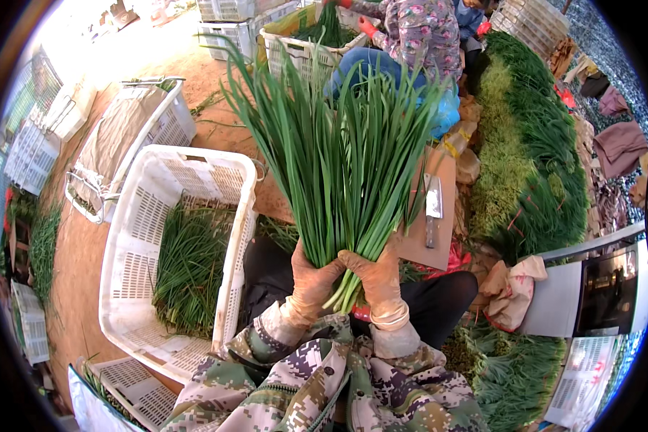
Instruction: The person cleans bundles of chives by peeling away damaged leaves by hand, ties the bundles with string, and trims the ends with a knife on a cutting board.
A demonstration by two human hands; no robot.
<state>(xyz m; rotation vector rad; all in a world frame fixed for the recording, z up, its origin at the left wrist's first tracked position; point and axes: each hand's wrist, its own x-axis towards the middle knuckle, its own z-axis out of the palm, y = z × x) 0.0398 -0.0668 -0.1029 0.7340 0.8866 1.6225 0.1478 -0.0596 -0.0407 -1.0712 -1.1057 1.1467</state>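
A large fanned bunch of green garlic chives stands upright in front of me, its pale cut stems pointing down toward my lap. My left hand, in a soiled glove, grips the left part of the bunch near the base. Gloved as well, my right hand is closed around the right part, and the two thumbs meet at the middle. Just right of the leaves, a cleaver with a dark handle lies on a brown board. At my left stands a white plastic crate with loose chives inside.
A long heap of bundled chives stretches along the right, with more bundles at lower right. Beyond the board sits a co-worker in a floral top, beside another crate. A paper-covered crate stands at upper left.
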